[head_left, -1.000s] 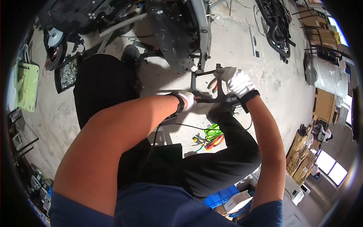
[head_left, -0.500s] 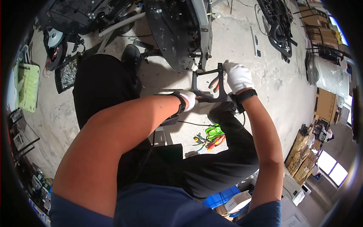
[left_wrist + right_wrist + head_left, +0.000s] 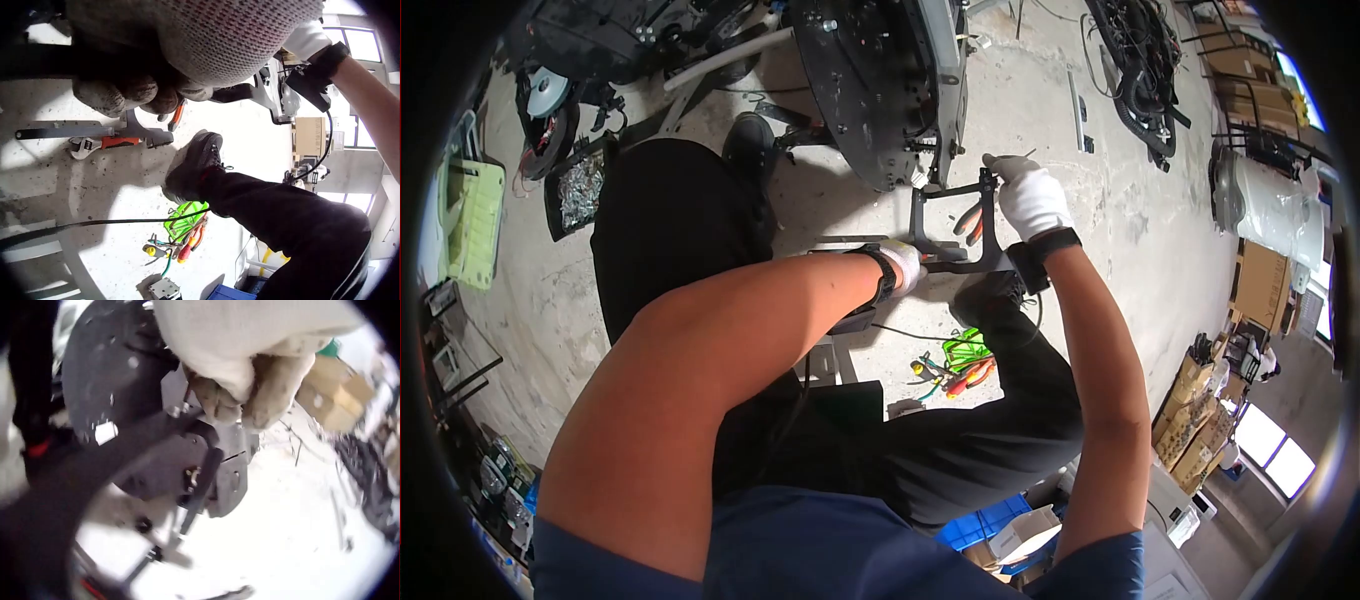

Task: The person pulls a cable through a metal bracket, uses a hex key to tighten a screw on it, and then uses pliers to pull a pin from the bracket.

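Observation:
My left hand (image 3: 903, 263), in a knitted glove, grips the lower left side of a black bracket frame (image 3: 987, 225). In the left wrist view its fingers (image 3: 140, 92) curl under a dark bar. At the frame's upper right corner is my gloved right hand (image 3: 1032, 198). Its thumb and finger (image 3: 219, 406) are bent together right at that corner in the right wrist view; I cannot tell whether a small part sits between them. Pliers with orange and grey handles (image 3: 970, 219) lie on the floor, seen through the frame.
A large black machine assembly (image 3: 870, 90) stands just beyond the frame. An adjustable wrench (image 3: 87, 147) lies below the left hand. Near the right shoe (image 3: 990, 297) are a green tray (image 3: 967, 349) and red-handled pliers (image 3: 970, 378). Black cabling (image 3: 1135, 85) lies farther right.
My right hand has shifted from over the frame's upper right corner to its outer side, fingertips still at that corner. My left hand keeps its grip.

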Action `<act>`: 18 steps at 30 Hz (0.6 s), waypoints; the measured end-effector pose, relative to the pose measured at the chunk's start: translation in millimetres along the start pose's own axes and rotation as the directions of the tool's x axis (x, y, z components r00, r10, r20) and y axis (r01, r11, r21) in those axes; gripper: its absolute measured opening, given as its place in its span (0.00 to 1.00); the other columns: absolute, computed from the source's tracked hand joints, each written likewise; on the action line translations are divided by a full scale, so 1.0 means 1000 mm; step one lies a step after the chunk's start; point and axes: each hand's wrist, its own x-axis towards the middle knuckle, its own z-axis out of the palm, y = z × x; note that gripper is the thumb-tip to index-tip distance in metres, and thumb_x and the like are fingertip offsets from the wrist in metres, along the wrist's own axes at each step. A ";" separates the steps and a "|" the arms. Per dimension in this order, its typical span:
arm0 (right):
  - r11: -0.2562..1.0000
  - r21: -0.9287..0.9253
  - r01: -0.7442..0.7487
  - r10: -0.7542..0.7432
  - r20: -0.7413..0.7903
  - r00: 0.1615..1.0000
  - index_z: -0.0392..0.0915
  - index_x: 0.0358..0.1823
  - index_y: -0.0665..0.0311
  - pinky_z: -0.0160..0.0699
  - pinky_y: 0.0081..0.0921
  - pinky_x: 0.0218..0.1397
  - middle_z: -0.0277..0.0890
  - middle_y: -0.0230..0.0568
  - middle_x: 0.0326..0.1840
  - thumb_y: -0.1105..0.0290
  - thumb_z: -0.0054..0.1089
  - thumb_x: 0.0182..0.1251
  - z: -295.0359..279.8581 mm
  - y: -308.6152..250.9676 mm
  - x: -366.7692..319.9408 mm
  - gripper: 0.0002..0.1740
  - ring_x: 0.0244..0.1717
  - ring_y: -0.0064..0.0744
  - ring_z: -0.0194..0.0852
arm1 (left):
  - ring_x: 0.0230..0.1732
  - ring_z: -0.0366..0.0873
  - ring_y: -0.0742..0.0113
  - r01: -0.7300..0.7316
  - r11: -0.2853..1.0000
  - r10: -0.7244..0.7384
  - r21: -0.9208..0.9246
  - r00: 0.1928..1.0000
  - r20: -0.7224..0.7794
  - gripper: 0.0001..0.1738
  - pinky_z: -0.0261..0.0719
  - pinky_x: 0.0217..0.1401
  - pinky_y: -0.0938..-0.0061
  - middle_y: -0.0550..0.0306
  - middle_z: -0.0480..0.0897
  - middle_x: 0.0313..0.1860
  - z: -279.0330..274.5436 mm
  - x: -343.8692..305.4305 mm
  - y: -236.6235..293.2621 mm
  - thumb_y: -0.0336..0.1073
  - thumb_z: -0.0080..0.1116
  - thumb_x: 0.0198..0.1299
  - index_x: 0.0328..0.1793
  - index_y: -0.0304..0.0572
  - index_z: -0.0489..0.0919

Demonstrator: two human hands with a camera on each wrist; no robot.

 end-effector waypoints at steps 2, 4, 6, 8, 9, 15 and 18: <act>0.983 0.184 0.008 0.009 -0.092 0.996 0.80 0.42 0.59 0.77 0.35 0.45 0.78 0.50 0.39 0.61 0.53 0.59 0.000 -0.005 -0.003 0.15 0.43 0.48 0.77 | 0.45 0.77 0.47 0.011 0.997 -0.010 0.075 1.000 -0.018 0.20 0.73 0.48 0.60 0.47 0.81 0.43 0.004 0.002 -0.003 0.49 0.47 0.60 0.52 0.48 0.77; 0.913 0.342 -0.221 0.233 0.006 0.972 0.79 0.47 0.55 0.74 0.34 0.47 0.78 0.49 0.42 0.59 0.55 0.57 -0.003 -0.013 -0.003 0.18 0.42 0.47 0.77 | 0.45 0.77 0.47 0.013 0.998 -0.012 0.067 1.000 -0.015 0.20 0.73 0.48 0.60 0.47 0.81 0.44 0.001 -0.001 -0.002 0.49 0.46 0.60 0.52 0.48 0.78; 0.888 0.378 -0.261 0.294 -0.031 0.955 0.80 0.46 0.58 0.74 0.33 0.45 0.78 0.49 0.40 0.62 0.55 0.58 0.003 -0.013 -0.004 0.15 0.42 0.46 0.77 | 0.45 0.77 0.47 0.013 0.998 -0.012 0.060 1.000 -0.011 0.21 0.73 0.48 0.60 0.47 0.81 0.44 0.001 -0.001 0.000 0.50 0.46 0.61 0.52 0.48 0.78; 0.908 0.384 -0.169 0.276 -0.245 0.929 0.79 0.46 0.59 0.73 0.33 0.50 0.77 0.50 0.44 0.69 0.51 0.60 0.024 0.004 -0.001 0.14 0.46 0.46 0.76 | 0.44 0.77 0.47 0.017 0.997 -0.016 0.073 1.000 -0.017 0.21 0.73 0.48 0.60 0.47 0.81 0.44 0.003 0.002 -0.003 0.50 0.46 0.61 0.51 0.47 0.78; 0.871 0.450 -0.198 0.338 -0.256 0.906 0.79 0.47 0.60 0.74 0.30 0.50 0.78 0.49 0.44 0.74 0.51 0.60 0.027 0.008 -0.001 0.14 0.45 0.44 0.77 | 0.44 0.77 0.47 0.022 0.997 -0.020 0.072 1.000 -0.018 0.21 0.73 0.48 0.60 0.47 0.81 0.44 0.004 0.003 -0.004 0.50 0.46 0.61 0.51 0.47 0.78; 0.462 0.875 -0.143 0.537 -0.148 0.830 0.70 0.57 0.68 0.78 0.23 0.48 0.77 0.48 0.48 0.84 0.42 0.62 0.023 0.010 -0.013 0.21 0.46 0.30 0.78 | 0.45 0.77 0.47 -0.016 0.996 0.020 0.089 0.999 -0.040 0.21 0.73 0.48 0.59 0.47 0.81 0.43 0.008 0.007 -0.007 0.50 0.45 0.61 0.49 0.45 0.78; 0.087 0.970 -0.229 0.503 0.156 0.850 0.65 0.59 0.74 0.80 0.24 0.47 0.75 0.53 0.49 0.83 0.42 0.63 0.012 0.024 -0.019 0.21 0.44 0.33 0.79 | 0.45 0.77 0.47 -0.017 0.993 0.019 0.116 1.000 -0.017 0.21 0.73 0.48 0.58 0.47 0.81 0.43 0.004 0.003 -0.002 0.50 0.44 0.62 0.48 0.44 0.78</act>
